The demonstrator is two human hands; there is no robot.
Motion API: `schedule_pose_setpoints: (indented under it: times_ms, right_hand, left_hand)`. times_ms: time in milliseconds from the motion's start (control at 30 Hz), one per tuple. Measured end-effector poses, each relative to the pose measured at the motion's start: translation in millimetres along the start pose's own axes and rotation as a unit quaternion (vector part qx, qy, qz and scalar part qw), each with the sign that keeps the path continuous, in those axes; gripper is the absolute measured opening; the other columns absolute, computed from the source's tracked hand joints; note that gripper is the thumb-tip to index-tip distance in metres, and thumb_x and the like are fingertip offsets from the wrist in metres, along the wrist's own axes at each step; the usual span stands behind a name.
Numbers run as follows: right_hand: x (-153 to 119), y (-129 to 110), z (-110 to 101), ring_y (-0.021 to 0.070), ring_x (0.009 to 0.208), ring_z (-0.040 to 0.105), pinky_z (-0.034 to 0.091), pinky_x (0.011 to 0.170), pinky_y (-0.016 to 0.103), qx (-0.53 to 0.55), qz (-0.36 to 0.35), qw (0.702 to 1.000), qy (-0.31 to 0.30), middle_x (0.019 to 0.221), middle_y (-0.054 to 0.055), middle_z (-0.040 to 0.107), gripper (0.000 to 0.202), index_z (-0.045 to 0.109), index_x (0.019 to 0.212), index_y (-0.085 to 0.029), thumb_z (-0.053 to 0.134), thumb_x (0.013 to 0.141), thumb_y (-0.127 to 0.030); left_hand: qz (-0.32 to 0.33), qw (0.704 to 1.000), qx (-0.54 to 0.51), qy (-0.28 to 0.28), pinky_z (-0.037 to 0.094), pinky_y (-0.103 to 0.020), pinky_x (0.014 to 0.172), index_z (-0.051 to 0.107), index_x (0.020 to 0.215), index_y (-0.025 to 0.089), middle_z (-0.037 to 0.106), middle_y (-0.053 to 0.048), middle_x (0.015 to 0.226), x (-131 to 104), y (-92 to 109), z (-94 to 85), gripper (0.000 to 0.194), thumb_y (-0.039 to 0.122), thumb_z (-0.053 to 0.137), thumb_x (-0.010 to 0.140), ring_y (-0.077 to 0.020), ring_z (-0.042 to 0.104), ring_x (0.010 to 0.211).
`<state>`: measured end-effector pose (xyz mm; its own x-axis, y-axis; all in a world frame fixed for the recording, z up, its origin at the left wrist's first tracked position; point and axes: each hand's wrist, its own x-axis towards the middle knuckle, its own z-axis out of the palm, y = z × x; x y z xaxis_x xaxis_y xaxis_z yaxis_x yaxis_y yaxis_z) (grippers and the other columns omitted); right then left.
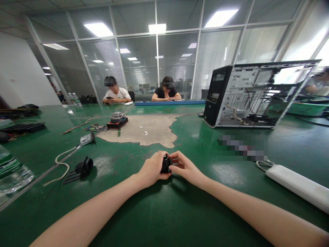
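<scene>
Between my two hands, just above the green table [164,212], is a small black part [166,165] that looks like plastic; its exact kind I cannot make out. My left hand [153,168] wraps round its left side, fingers closed on it. From the right, the thumb and fingers of my right hand [183,166] pinch its edge. Much of the part is hidden by my fingers. To the left lies another black piece [86,165], with a round ring and flat prongs, apart from my hands.
An open computer case [218,96] stands at the right, with a white power strip [298,183] nearer me. A heatsink fan [117,118], a metal bracket [87,138] and a cable [60,157] lie left. A water bottle [12,171] is at the left edge. Two people sit opposite.
</scene>
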<state>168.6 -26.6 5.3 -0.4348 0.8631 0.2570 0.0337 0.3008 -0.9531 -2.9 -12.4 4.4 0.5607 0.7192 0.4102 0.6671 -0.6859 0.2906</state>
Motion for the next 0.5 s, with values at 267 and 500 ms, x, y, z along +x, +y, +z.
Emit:
schedule_pose_setpoints:
  times_ms: [267,500]
  right_hand:
    - [-3.0,-5.1,0.9,0.0142,0.085,0.054,0.045,0.072,0.028,0.01,0.002,1.0,0.017,0.088,0.001,0.052,0.018,0.046,0.089,-0.019,0.054,0.072,-0.017]
    - [1.0,0.8,-3.8,0.0143,0.084,0.053,0.043,0.076,0.03,-0.009,0.018,0.992,0.127,0.086,0.001,0.054,0.021,0.046,0.087,-0.02,0.055,0.068,-0.017]
  left_hand:
    - [-0.005,1.0,-0.008,0.001,0.044,-0.036,0.076,0.033,0.109,0.021,0.048,-0.006,0.104,-0.3,0.2,0.8,0.057,0.031,0.063,0.062,-0.023,0.049,0.094]
    - [-0.007,1.0,-0.01,-0.005,0.043,-0.036,0.078,0.033,0.109,0.022,0.048,-0.006,0.105,0.2,1.0,-0.3,0.056,0.034,0.063,0.064,-0.0232,0.049,0.097]
